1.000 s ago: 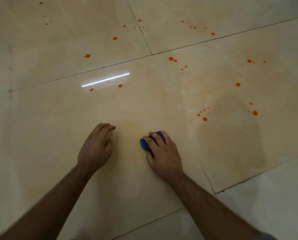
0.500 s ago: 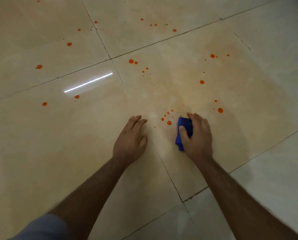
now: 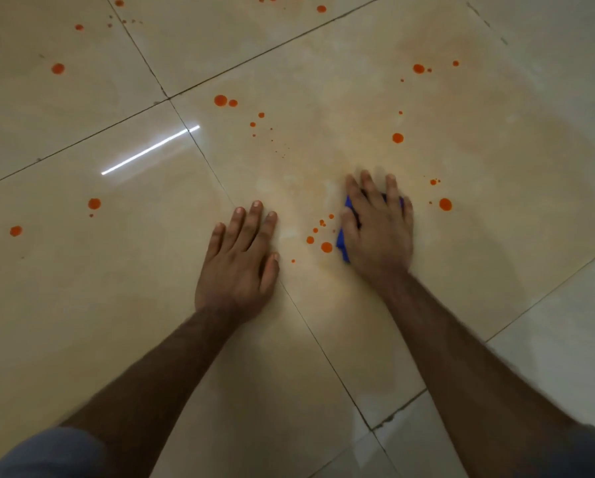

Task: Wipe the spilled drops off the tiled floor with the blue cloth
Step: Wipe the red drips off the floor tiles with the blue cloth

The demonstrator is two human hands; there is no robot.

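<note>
My right hand (image 3: 380, 229) presses the blue cloth (image 3: 342, 244) flat on the beige tiled floor (image 3: 496, 201); only the cloth's left edge shows from under the palm. A cluster of orange drops (image 3: 326, 247) lies just left of the cloth. More orange drops are scattered about: one to the right (image 3: 445, 204), one farther ahead (image 3: 397, 138), a pair near the tile joint (image 3: 220, 100). My left hand (image 3: 242, 257) rests flat on the floor, fingers together, holding nothing.
Dark grout lines (image 3: 306, 326) cross the floor between the hands and ahead. A bright strip of reflected light (image 3: 151, 150) lies on the left tile. Further orange drops (image 3: 94, 203) dot the left tiles. A faint orange smear surrounds the cloth.
The view and both hands have shifted right toward the drop cluster. My right hand went from gripping the cloth to pressing it flat, slightly ahead of the cluster.
</note>
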